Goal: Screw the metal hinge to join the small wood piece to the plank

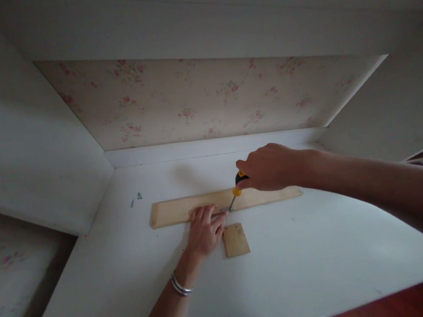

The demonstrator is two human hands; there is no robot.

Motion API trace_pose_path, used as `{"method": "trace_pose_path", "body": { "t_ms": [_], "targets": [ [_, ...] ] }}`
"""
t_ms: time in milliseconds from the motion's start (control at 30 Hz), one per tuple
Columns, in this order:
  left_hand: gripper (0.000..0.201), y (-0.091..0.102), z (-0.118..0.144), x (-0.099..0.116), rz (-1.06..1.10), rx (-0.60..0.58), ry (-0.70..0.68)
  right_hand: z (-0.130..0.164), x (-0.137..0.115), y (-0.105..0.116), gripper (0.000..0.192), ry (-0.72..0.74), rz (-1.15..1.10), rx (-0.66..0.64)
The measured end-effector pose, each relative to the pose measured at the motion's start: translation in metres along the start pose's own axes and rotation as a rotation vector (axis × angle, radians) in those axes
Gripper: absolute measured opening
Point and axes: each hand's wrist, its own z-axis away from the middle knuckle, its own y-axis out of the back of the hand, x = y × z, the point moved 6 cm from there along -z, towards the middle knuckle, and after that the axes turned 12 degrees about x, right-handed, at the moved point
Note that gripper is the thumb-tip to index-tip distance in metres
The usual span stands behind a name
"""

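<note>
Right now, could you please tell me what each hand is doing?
Left hand: pressing on the long wooden strip, fingers at the screwdriver tip.
Right hand: closed on the screwdriver.
</note>
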Motion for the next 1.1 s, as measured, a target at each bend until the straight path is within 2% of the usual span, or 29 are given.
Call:
{"method": "trace_pose_path", "body": {
  "t_ms": [67, 233, 400, 533, 600, 667, 733, 833, 933, 1000, 1100],
  "targets": [
    [0.031, 0.0002, -0.0001, 0.0013, -0.012, -0.006, -0.002, 0.0004, 0.0012, -0.0023, 0.054, -0.008, -0.032, 0.005],
    [0.031, -0.0004, -0.0016, 0.0021, -0.016, -0.021, -0.012, -0.0003, -0.0025, -0.0050, 0.041, 0.090, -0.081, 0.004],
    [0.035, -0.0008, -0.0030, 0.0025, -0.051, -0.018, 0.002, -0.0033, -0.0009, -0.0011, 0.055, 0.032, -0.042, 0.019],
    [0.036, -0.0009, -0.0029, 0.0026, -0.037, -0.011, 0.009, -0.0029, -0.0028, -0.0019, 0.045, 0.076, -0.101, 0.021],
    [0.036, -0.0007, -0.0030, 0.0020, -0.028, -0.006, 0.016, -0.0033, -0.0010, -0.0034, 0.042, 0.054, -0.066, 0.015],
    [0.035, -0.0004, -0.0033, 0.0015, -0.023, -0.001, 0.022, -0.0039, 0.0015, -0.0040, 0.054, 0.011, -0.037, 0.024],
    [0.035, -0.0005, -0.0035, 0.0010, -0.021, -0.004, 0.029, -0.0036, 0.0011, -0.0045, 0.058, 0.012, -0.072, 0.031],
    [0.033, -0.0008, -0.0037, 0.0004, -0.019, -0.014, 0.036, -0.0019, -0.0019, -0.0047, 0.053, 0.066, -0.142, 0.018],
    [0.033, -0.0003, -0.0037, 0.0001, -0.015, -0.013, 0.038, -0.0015, -0.0009, -0.0030, 0.042, 0.059, -0.066, 0.006],
    [0.033, -0.0001, -0.0036, -0.0001, -0.014, -0.013, 0.040, -0.0023, 0.0008, -0.0004, 0.050, 0.025, -0.017, 0.027],
    [0.033, 0.0002, -0.0039, 0.0000, -0.012, -0.011, 0.041, -0.0025, -0.0012, -0.0006, 0.055, 0.034, -0.096, 0.029]
  ]
}}
